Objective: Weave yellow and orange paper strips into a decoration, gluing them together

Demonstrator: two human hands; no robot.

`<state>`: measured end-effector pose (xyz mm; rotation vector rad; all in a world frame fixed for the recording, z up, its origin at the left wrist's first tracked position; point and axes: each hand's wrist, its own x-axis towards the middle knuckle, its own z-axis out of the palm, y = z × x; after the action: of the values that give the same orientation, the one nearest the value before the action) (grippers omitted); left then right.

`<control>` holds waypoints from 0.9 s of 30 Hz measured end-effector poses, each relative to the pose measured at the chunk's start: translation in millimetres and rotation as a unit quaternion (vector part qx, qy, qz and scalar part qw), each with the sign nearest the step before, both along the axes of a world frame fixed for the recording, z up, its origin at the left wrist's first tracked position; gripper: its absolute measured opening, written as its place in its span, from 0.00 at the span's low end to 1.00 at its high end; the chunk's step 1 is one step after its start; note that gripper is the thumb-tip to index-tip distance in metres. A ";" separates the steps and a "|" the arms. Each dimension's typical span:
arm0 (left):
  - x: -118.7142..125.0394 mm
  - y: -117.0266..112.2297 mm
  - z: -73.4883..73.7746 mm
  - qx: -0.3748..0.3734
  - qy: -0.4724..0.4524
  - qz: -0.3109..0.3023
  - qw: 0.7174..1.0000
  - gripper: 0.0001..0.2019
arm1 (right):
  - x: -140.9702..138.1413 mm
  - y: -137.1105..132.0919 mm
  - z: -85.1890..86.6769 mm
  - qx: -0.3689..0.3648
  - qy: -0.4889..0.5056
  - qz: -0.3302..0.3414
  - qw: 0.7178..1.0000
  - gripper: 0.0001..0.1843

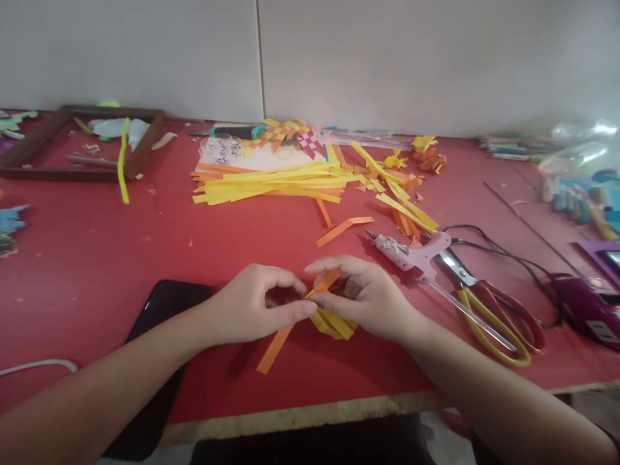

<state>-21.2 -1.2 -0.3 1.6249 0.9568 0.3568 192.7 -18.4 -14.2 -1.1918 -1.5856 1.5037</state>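
Both my hands meet low over the red table (232,378), close to its front edge. My left hand (259,302) pinches an orange paper strip (277,347), whose long end hangs down toward me. My right hand (361,294) closes on the same woven piece from the other side, thumb pressed inward. Folded yellow paper strips (335,324) fan out beneath the right fingers. The fingers partly hide where the orange and yellow strips cross. Just beyond the hands lies a loose, bent orange strip (345,230).
Right of my hands are a pink glue gun (404,252), scissors (465,274) and a dark cord. A stack of yellow strips (271,183) lies behind. A black phone (167,316) sits under my left forearm. A brown wooden frame (58,173) stands at back left.
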 end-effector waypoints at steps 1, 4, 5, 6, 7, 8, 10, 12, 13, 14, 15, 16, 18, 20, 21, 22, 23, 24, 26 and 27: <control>0.6 -0.7 -0.5 0.030 -0.001 -0.001 1.000 0.13 | 0.3 -0.8 -0.8 -0.008 -0.003 0.000 1.000 0.19; 1.0 -0.3 -2.2 0.078 -0.020 -0.016 0.997 0.13 | 1.3 -2.4 -2.9 0.009 -0.011 0.009 1.000 0.21; 0.5 0.4 -2.8 0.080 -0.024 -0.020 0.996 0.13 | 1.6 -2.3 -3.4 0.028 -0.013 0.017 0.999 0.21; -0.2 1.2 -3.5 0.079 -0.025 -0.023 0.996 0.12 | 2.0 -1.7 -3.8 0.054 -0.016 0.026 0.998 0.21; -1.1 2.0 -4.2 0.075 -0.025 -0.023 0.997 0.12 | 2.8 -0.4 -4.0 0.087 -0.023 0.033 0.995 0.21; -2.2 2.7 -5.0 0.068 -0.025 -0.021 0.997 0.11 | 4.2 1.7 -3.9 0.129 -0.034 0.032 0.991 0.20; -4.6 3.8 -6.2 0.043 -0.029 -0.014 0.999 0.10 | 9.9 8.7 -2.5 0.232 -0.090 0.000 0.969 0.18; -6.9 4.4 -6.6 0.017 -0.035 -0.004 0.999 0.11 | 19.9 19.3 0.9 0.347 -0.193 -0.054 0.916 0.13; -7.8 4.5 -6.6 0.006 -0.039 0.003 0.999 0.11 | 26.0 25.7 3.1 0.398 -0.253 -0.072 0.879 0.11; -8.5 4.6 -6.4 -0.001 -0.042 0.008 0.999 0.11 | 32.3 32.5 5.6 0.441 -0.304 -0.071 0.842 0.12; -9.0 4.7 -6.2 -0.005 -0.046 0.015 0.999 0.11 | 38.4 39.5 8.1 0.471 -0.347 -0.057 0.809 0.13; -9.3 4.8 -6.0 -0.006 -0.051 0.019 0.999 0.11 | 43.7 46.6 10.3 0.489 -0.384 -0.046 0.782 0.14; -9.4 5.0 -6.4 -0.003 -0.060 0.032 0.998 0.12 | 50.5 59.6 13.2 0.497 -0.447 -0.012 0.744 0.14; -9.3 5.6 -7.9 0.004 -0.063 0.050 0.997 0.13 | 52.0 70.2 13.7 0.489 -0.486 0.019 0.724 0.13; -9.1 6.0 -8.9 0.006 -0.064 0.060 0.996 0.14 | 51.1 74.6 13.2 0.484 -0.497 0.032 0.719 0.12; -9.0 6.3 -9.9 0.004 -0.062 0.072 0.995 0.14 | 49.6 78.3 12.6 0.480 -0.504 0.043 0.716 0.12; -8.9 6.6 -10.8 -0.004 -0.063 0.083 0.995 0.14 | 47.7 81.5 12.2 0.479 -0.507 0.052 0.715 0.12; -8.8 6.7 -11.7 -0.014 -0.064 0.093 0.994 0.14 | 45.9 84.0 12.3 0.481 -0.504 0.054 0.716 0.12; -8.5 6.5 -13.3 -0.038 -0.080 0.112 0.990 0.14 | 43.1 86.5 15.1 0.497 -0.475 0.040 0.725 0.12; -8.3 6.3 -14.1 -0.050 -0.096 0.125 0.986 0.13 | 42.1 85.8 18.1 0.513 -0.447 0.021 0.733 0.12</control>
<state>-29.5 5.1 -14.3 1.3549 1.0158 0.6153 234.8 67.4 3.9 -1.1584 -2.5019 -0.2421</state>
